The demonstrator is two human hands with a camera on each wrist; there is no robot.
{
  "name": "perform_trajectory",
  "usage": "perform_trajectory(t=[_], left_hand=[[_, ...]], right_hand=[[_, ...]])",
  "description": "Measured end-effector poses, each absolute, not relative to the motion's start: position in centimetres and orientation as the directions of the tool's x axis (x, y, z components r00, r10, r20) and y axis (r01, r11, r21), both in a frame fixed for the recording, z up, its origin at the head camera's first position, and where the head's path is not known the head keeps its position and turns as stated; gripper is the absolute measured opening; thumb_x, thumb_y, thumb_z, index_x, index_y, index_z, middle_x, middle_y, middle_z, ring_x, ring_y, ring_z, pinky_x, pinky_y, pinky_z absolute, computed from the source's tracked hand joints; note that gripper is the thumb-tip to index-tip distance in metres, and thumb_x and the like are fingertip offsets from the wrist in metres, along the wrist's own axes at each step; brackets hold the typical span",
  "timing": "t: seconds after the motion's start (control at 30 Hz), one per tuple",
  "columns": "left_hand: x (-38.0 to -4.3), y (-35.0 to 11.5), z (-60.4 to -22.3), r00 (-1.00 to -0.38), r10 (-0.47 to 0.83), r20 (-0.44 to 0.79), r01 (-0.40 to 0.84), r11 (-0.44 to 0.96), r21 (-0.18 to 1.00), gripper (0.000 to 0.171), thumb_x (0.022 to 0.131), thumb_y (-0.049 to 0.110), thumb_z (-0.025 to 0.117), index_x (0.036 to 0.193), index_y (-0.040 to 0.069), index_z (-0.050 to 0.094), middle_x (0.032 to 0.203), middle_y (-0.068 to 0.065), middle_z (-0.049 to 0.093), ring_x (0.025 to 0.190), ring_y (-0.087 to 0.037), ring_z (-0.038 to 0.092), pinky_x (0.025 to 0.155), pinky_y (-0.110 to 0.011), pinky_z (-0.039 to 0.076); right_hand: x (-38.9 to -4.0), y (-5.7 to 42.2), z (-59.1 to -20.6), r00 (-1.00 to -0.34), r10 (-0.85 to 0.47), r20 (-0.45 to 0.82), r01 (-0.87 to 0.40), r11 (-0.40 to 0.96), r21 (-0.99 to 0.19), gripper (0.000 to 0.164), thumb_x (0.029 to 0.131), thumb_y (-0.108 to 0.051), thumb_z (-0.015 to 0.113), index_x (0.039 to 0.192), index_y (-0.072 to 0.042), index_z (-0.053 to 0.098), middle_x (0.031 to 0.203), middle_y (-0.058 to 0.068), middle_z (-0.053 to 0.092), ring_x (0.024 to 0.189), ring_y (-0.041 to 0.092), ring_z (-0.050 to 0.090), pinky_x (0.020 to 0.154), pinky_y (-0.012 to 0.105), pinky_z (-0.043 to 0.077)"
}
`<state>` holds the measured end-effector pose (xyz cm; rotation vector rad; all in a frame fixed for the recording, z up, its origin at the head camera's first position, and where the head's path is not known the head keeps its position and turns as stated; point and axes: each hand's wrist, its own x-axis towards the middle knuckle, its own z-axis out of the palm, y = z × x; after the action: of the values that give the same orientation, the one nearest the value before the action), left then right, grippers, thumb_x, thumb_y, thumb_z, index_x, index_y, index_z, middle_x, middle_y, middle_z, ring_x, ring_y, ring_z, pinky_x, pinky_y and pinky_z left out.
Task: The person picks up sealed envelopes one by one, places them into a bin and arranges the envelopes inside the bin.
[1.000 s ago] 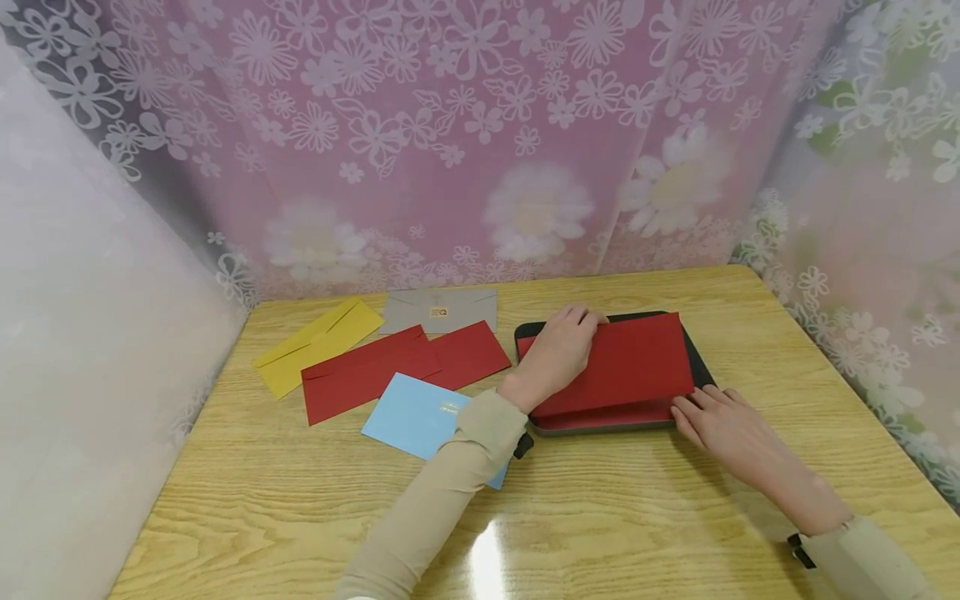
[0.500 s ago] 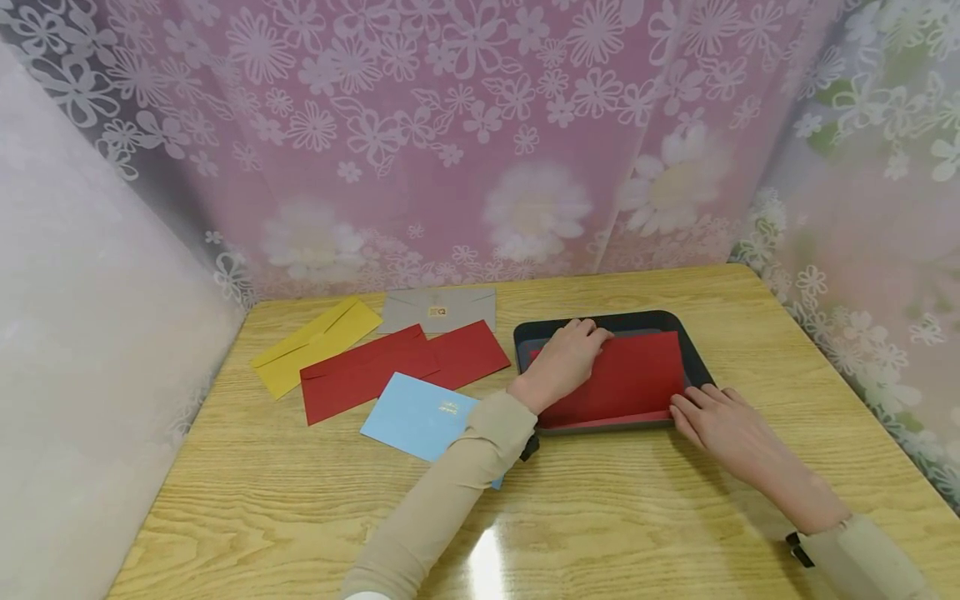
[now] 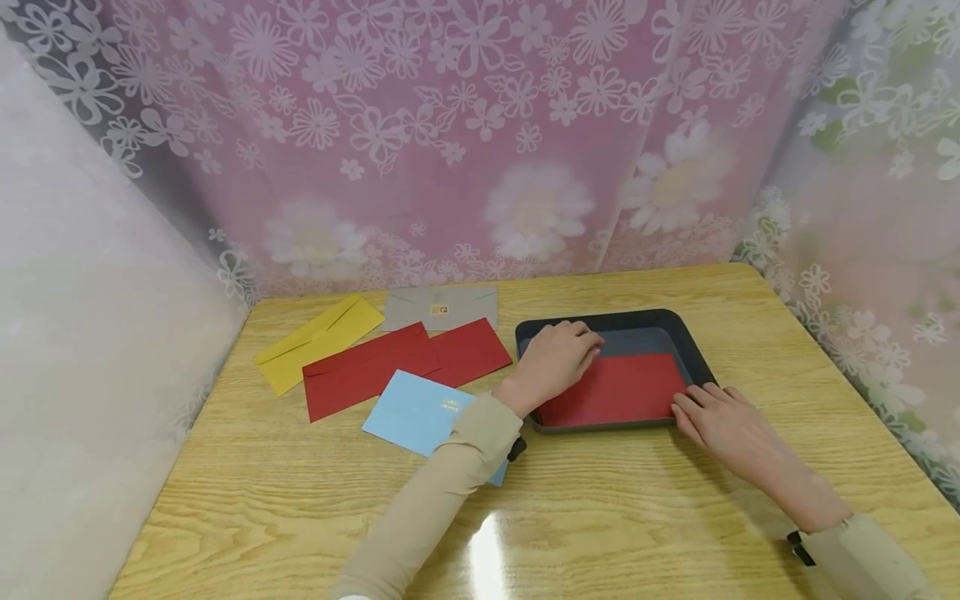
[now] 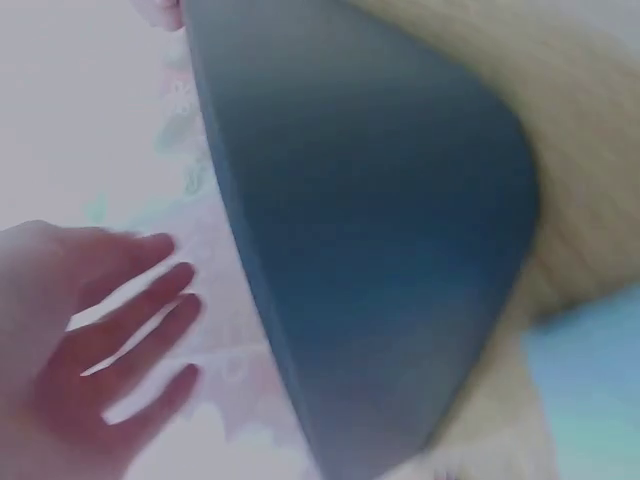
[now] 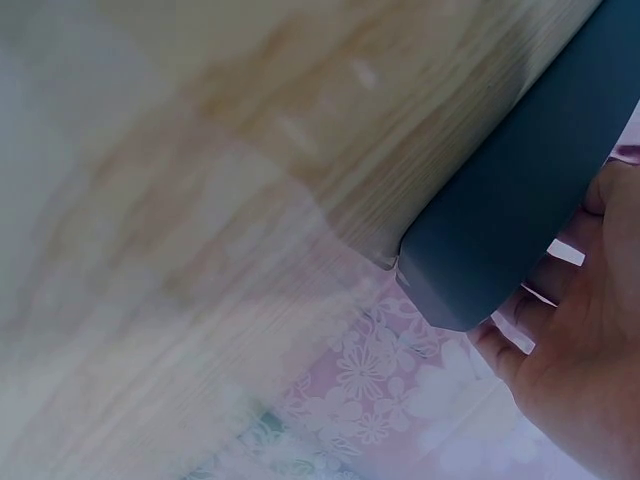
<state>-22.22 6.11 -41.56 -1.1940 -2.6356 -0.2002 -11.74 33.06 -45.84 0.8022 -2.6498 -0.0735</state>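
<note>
A red envelope (image 3: 622,387) lies flat in the front part of a dark grey tray (image 3: 682,329). Over the tray's left side hovers my left hand (image 3: 555,358), its fingers loosely bent and holding nothing. The left wrist view shows that left hand (image 4: 100,340) with fingers spread, apart from the tray wall (image 4: 370,200). At the front right corner, my right hand (image 3: 723,425) holds the tray's rim. In the right wrist view, the fingers of the right hand (image 5: 580,310) curl over the tray's edge (image 5: 500,220). My left hand hides the envelope's left end.
To the left lie a light blue envelope (image 3: 412,417), partly under my left forearm, and two overlapping red envelopes (image 3: 367,375). Behind them are a yellow envelope (image 3: 318,342) and a grey envelope (image 3: 408,308). The wooden table (image 3: 300,517) ends at a flowered curtain (image 3: 450,167).
The red envelope tilted up in my left hand has come down flat into the tray, and that hand has let go. My right hand stays on the tray's rim.
</note>
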Motion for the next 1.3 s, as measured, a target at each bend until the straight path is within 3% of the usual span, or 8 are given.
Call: perform_trajectory(t=[0.17,0.37,0.6,0.8,1.03,1.3], left_hand=[[-22.1,3.9,-40.5,-0.569,0.677,0.466,0.752,0.658,-0.039,0.020,0.106,0.029,0.056,0.118,0.020,0.070,0.113,0.007,0.069,0.108,-0.010,0.063,0.094,-0.025,0.050],[-22.1,0.7,-40.1,-0.524,0.659,0.539,0.735,0.670,-0.104,0.020,0.106,0.029,0.055,0.110,0.017,0.069,0.107,0.004,0.069,0.106,-0.015,0.062,0.095,-0.031,0.049],[-22.2,-4.1,-40.9,-0.622,0.595,0.509,0.664,0.745,-0.059,0.016,0.104,0.029,0.061,0.103,0.017,0.072,0.103,0.002,0.069,0.103,-0.018,0.063,0.095,-0.037,0.048],[-22.0,-8.7,-42.1,-0.747,0.546,0.378,0.597,0.802,0.020,0.014,0.102,0.027,0.065,0.104,0.015,0.073,0.105,-0.001,0.069,0.104,-0.022,0.061,0.094,-0.042,0.047],[-21.2,-12.9,-43.5,-0.831,0.512,0.219,0.549,0.818,0.169,0.009,0.094,0.026,0.075,0.097,0.017,0.074,0.099,0.000,0.067,0.094,-0.020,0.056,0.085,-0.039,0.045],[-20.3,-14.6,-44.7,-0.848,0.524,0.073,0.522,0.806,0.281,0.044,0.076,0.043,0.086,0.107,0.014,0.073,0.107,-0.003,0.066,0.104,-0.023,0.056,0.089,-0.044,0.047]], right_hand=[[-11.6,33.0,-45.8,-0.752,-0.555,0.355,-0.539,0.828,0.155,0.026,0.094,-0.016,0.065,0.109,0.002,0.073,0.102,0.017,0.069,0.091,0.036,0.065,0.075,0.053,0.053],[-11.8,33.0,-46.0,-0.731,-0.563,0.386,-0.552,0.820,0.151,0.026,0.100,-0.020,0.060,0.106,0.001,0.073,0.097,0.014,0.068,0.087,0.034,0.064,0.071,0.052,0.052],[-11.8,33.0,-45.9,-0.741,-0.557,0.376,-0.546,0.825,0.145,0.024,0.099,-0.020,0.061,0.106,-0.001,0.073,0.096,0.012,0.067,0.085,0.033,0.062,0.071,0.051,0.051],[-11.8,32.8,-45.8,-0.746,-0.551,0.374,-0.541,0.829,0.141,0.020,0.096,-0.018,0.064,0.104,-0.002,0.073,0.093,0.011,0.066,0.083,0.032,0.062,0.069,0.050,0.050],[-11.7,32.8,-45.8,-0.743,-0.555,0.374,-0.544,0.826,0.146,0.019,0.097,-0.018,0.063,0.103,-0.003,0.072,0.093,0.010,0.066,0.082,0.031,0.061,0.068,0.049,0.050],[-11.8,32.8,-45.8,-0.763,-0.541,0.353,-0.531,0.837,0.135,0.018,0.093,-0.016,0.066,0.104,-0.003,0.072,0.096,0.011,0.067,0.085,0.033,0.063,0.070,0.052,0.051]])
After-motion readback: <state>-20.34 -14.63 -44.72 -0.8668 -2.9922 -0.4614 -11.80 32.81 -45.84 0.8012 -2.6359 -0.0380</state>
